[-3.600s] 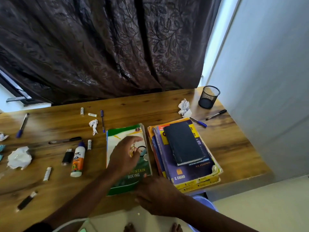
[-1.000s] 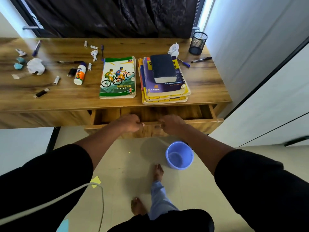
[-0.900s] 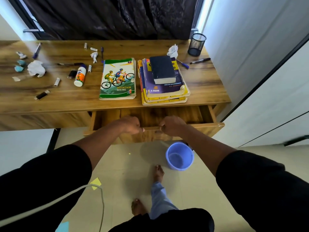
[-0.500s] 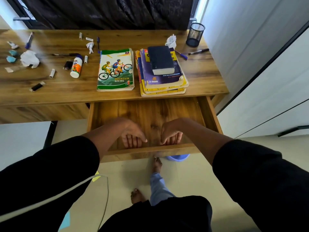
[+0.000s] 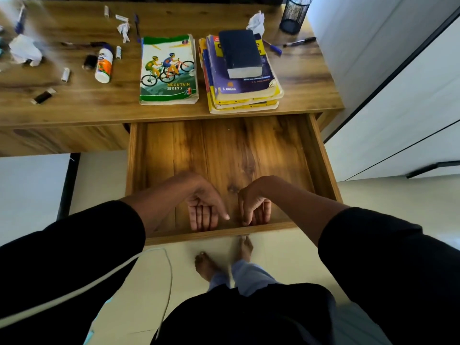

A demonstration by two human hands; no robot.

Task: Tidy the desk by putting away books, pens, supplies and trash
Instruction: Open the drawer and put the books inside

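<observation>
Both hands were inside the pulled-out wooden drawer. The left hand and right hand each kept a curled grip on its front board, fingers hooked inside. Pulled further, the drawer might have slipped its runners and dropped toward the bare feet below. The green cycling book and the stacked purple and yellow books lay on the wood-grain desk, near pens, crumpled paper and a black mesh cup; white cabinet panels stood at the right.
</observation>
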